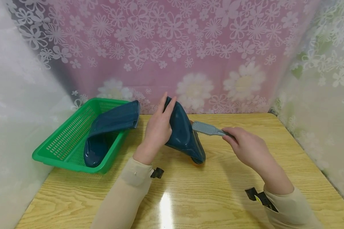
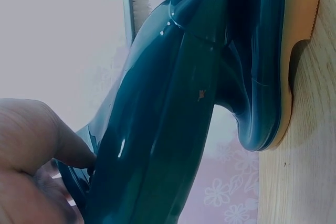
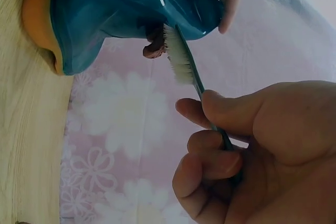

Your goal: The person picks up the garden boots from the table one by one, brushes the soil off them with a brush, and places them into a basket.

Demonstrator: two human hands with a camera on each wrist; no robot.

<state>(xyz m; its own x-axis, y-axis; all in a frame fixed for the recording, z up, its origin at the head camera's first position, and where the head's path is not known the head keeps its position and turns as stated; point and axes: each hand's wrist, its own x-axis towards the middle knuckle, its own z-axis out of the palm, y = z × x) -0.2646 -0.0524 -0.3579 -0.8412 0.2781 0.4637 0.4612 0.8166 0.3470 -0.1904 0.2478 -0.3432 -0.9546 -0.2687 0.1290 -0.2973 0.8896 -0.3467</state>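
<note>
A dark blue rubber boot (image 1: 181,128) with an orange sole (image 2: 287,82) stands on the table, its shaft bent over. My left hand (image 1: 158,129) grips the shaft by its top rim, thumb and fingers on either side of the edge. In my right hand (image 1: 250,149) is a grey-handled brush (image 1: 205,128), pinched by the handle between thumb and fingers. Its white bristles (image 3: 178,59) are up against the shaft in the right wrist view. Beside the bristle tips, a brown lump (image 3: 154,48) sticks out from the boot.
A green plastic basket (image 1: 67,166) stands on the left of the wooden table (image 1: 218,194). Another dark blue boot (image 1: 113,119) lies in it, its shaft folded out over the right rim. Flowered curtains (image 1: 149,41) hang behind the table and at its sides.
</note>
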